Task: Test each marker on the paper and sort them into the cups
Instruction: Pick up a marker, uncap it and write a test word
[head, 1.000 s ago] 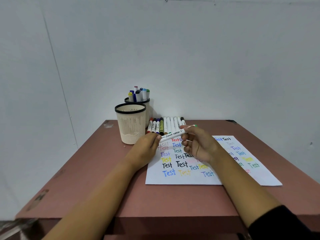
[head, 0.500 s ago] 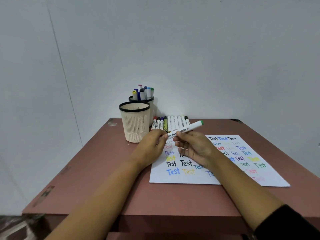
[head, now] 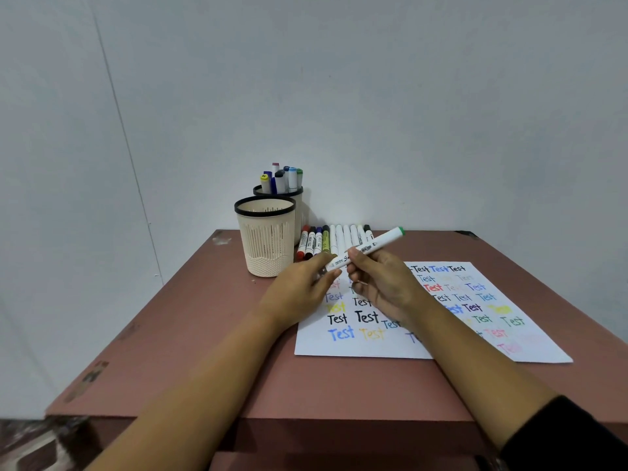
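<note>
Your right hand (head: 384,287) grasps the white green-tipped marker (head: 368,248) mid-barrel; its long axis slants down-left into your left hand (head: 304,288), which pinches that end.

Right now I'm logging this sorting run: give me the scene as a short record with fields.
held marker: white marker with green end, in both hands above the white paper sheet
left hand: pinches the marker's near end
right hand: grips its barrel
front cup: cream slotted cup, black rim, no markers showing above it
back cup: matching cup behind it, holding several upright markers
row: loose markers side by side on the reddish-brown table
paper: covered in coloured "Test" words
</note>
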`<state>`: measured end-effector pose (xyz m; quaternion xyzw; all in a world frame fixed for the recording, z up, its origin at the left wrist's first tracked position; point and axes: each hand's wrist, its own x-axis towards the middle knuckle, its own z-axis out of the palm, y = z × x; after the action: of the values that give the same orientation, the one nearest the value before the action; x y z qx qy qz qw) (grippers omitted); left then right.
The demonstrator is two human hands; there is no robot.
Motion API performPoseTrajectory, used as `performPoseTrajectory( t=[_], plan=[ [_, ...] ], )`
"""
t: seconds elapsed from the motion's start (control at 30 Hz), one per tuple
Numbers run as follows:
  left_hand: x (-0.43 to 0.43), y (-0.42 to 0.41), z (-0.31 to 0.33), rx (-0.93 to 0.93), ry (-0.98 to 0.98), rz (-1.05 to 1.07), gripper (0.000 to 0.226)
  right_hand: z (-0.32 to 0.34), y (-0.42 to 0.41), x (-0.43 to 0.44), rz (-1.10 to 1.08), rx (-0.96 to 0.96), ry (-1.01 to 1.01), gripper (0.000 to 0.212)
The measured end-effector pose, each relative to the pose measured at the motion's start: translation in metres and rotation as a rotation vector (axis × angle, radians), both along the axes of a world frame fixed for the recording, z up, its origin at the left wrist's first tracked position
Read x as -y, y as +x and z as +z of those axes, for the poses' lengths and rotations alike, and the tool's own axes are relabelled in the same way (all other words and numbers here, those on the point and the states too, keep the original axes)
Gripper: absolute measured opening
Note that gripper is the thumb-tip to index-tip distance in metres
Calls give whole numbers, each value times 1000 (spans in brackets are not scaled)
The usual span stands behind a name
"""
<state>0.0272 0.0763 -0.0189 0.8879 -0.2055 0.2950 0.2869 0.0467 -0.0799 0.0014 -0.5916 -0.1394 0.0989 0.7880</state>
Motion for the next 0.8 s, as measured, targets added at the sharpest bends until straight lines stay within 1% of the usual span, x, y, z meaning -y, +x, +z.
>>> performPoseTrajectory(
  t=[0.1,0.17,0.27,0.33,0.4,0.43,0.5,0.57,0.63,0.7,0.8],
  plan=[
    [-2,1,0,4,-14,88,33,2,-1,0,-7,12,4,14],
    [-2,0,1,-50,-61,94,34,2,-1,-1,-42,-4,24,13],
    [-6,3,0,-164,-161,58,34,4,0,2,-114,-65,158,8],
    [-10,7,0,-219,-303,82,25,7,2,6,-136,-117,275,9],
    [-13,9,3,-317,-522,107,12,9,1,7,-139,-131,304,8],
    [-14,9,4,-365,-619,108,11,10,1,6,-142,-120,284,9],
    [-14,7,7,-423,-725,113,20,11,0,2,-153,-78,200,15],
    [-14,6,9,-450,-762,102,26,14,-1,-3,-172,-31,89,21],
    [-13,5,10,-466,-780,91,27,15,0,-10,-188,25,-25,22],
    [-14,6,10,-467,-797,92,28,13,2,-18,-204,74,-134,18],
    [-15,7,9,-467,-821,97,27,3,5,-30,-260,97,-224,11]
  ],
)
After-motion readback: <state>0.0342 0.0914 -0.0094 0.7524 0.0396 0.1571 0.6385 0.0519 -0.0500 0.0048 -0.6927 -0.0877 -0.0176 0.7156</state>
